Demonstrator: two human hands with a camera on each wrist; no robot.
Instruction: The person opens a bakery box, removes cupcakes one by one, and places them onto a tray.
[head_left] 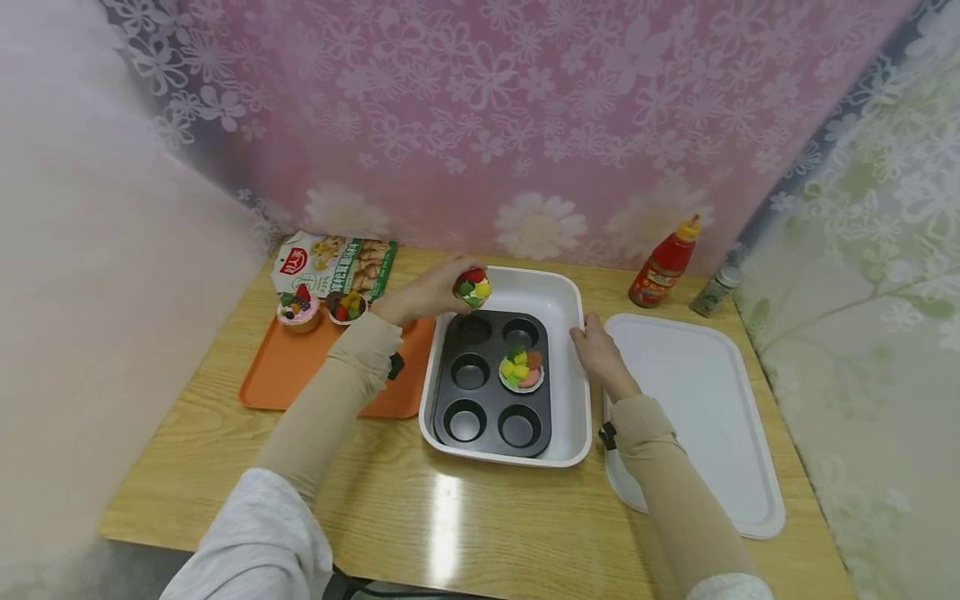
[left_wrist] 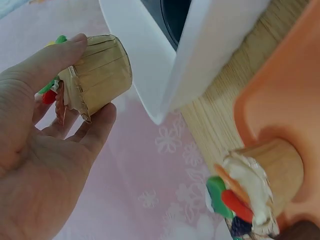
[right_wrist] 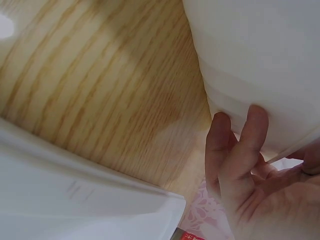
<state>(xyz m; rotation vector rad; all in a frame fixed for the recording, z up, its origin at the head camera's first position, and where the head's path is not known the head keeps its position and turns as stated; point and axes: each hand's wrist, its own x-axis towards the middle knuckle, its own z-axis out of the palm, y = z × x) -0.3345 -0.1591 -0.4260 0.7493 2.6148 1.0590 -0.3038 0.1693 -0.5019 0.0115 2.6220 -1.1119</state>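
Note:
In the head view my left hand (head_left: 427,293) holds a toy cupcake (head_left: 475,288) with red, yellow and green toppings over the far left cup of a dark muffin tin (head_left: 492,393). Thumb and fingers pinch its pale brown pleated case (left_wrist: 102,72), tipped sideways in the left wrist view. The tin lies inside a deep white basin (head_left: 572,375). Another topped toy cupcake (head_left: 521,370) sits in the tin's right middle cup. At the basin's right side my right hand (head_left: 598,354) grips the rim, its fingertips (right_wrist: 256,117) against the outer wall.
Left of the basin lies an orange tray (head_left: 262,379) with toy cupcakes (head_left: 298,310) at its far end. A food packet (head_left: 333,262) lies behind it. To the right are a white tray (head_left: 697,417), a red sauce bottle (head_left: 662,271) and a spice jar (head_left: 716,292).

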